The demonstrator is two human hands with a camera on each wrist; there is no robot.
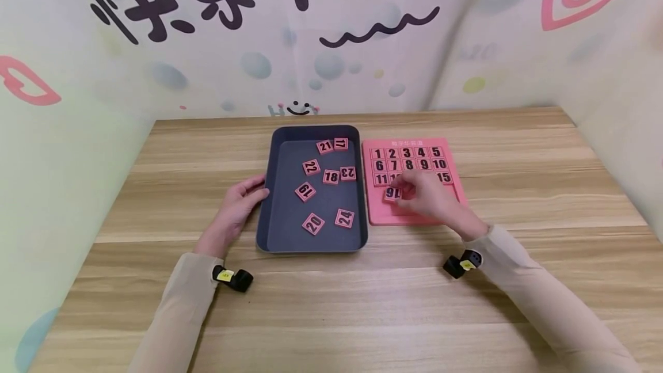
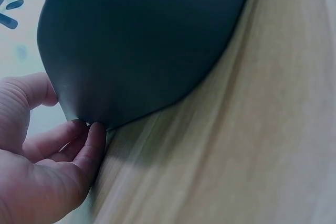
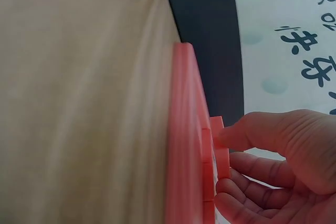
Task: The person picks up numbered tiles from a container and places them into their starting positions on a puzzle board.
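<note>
A pink number board [image 1: 375, 212] lies on the table, with rows of tiles from 1 to 15 in its upper part; some are hidden behind my right hand [image 1: 427, 194]. Thumb and fingers of that hand pinch the 16 tile [image 1: 392, 193], its number upside down, over the left of the bare lower part. In the right wrist view the pinched tile [image 3: 222, 148] stands close against the board's tile faces. My left hand [image 1: 235, 212] holds the left edge of a dark blue-grey tray [image 1: 285, 240], thumb at the rim; the left wrist view shows fingertips against the tray wall [image 2: 147, 40].
Loose pink tiles lie scattered in the tray, among them 20 [image 1: 313, 224], 24 [image 1: 344, 218] and 19 [image 1: 305, 191]. The tray stands right beside the board on a wooden table [image 1: 331, 309]. A printed cloth [image 1: 207, 73] hangs behind the table.
</note>
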